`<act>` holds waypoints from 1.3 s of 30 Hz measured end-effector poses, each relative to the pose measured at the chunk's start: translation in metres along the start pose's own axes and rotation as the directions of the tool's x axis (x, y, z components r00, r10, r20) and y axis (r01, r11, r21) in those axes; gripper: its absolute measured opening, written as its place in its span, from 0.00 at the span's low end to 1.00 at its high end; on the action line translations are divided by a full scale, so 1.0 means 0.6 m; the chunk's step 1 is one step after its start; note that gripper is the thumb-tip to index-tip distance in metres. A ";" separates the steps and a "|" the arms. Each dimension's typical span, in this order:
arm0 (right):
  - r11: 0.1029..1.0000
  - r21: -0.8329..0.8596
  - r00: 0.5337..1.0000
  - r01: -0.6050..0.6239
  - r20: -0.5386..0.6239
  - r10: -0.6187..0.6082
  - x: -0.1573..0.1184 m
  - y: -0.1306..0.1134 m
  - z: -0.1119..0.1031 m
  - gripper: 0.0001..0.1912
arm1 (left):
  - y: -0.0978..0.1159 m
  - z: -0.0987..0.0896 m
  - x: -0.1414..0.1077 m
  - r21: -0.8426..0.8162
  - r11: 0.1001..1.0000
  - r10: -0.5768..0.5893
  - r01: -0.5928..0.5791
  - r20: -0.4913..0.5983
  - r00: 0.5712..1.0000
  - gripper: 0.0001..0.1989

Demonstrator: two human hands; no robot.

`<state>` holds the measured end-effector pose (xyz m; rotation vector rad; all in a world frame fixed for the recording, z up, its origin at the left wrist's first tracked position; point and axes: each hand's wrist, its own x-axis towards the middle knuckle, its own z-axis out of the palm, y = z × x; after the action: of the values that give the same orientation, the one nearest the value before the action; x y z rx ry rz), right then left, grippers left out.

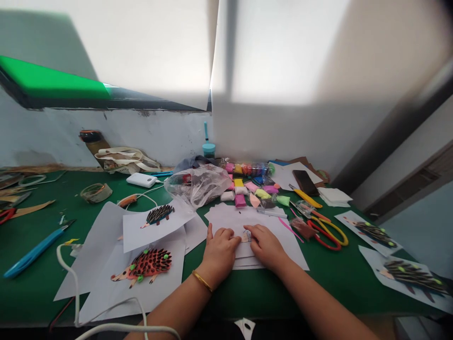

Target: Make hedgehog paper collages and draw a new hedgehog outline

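Observation:
A stack of white paper (290, 245) lies in front of me, and both my hands rest on it. Between my fingertips is a small peach-coloured patch with blue lines (247, 235), perhaps clay on a drawing; its details are too small to make out. My left hand (220, 252) lies palm down at its left side, little finger spread out and fingertips touching the patch's edge. From the right, my right hand (267, 246) reaches over with its index finger stretched onto the upper part of the patch. Neither hand grips anything I can see.
Coloured clay packets (240, 200) and a clear plastic bag (198, 185) lie behind the paper. Scissors (329, 233), a yellow cutter (307, 198) and a phone (305, 182) are right. Hedgehog pictures (150, 267) and a white cable (75, 283) lie left.

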<state>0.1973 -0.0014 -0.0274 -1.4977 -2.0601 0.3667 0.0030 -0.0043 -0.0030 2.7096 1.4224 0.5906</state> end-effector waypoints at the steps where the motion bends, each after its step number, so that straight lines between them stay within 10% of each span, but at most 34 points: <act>1: 1.000 0.002 1.000 -0.001 -0.001 0.001 0.000 0.000 0.000 0.25 | 0.000 0.000 0.000 -0.002 1.000 -0.001 0.001 0.002 1.000 0.13; 39: 0.975 -0.081 0.976 0.206 0.090 -0.198 -0.009 -0.024 -0.009 0.28 | -0.009 0.004 -0.002 -0.073 0.997 -0.029 0.030 0.013 0.999 0.15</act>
<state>0.1903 -0.0121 -0.0172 -1.3262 -2.2974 0.2623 -0.0012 -0.0017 -0.0065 2.6268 1.4067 0.6114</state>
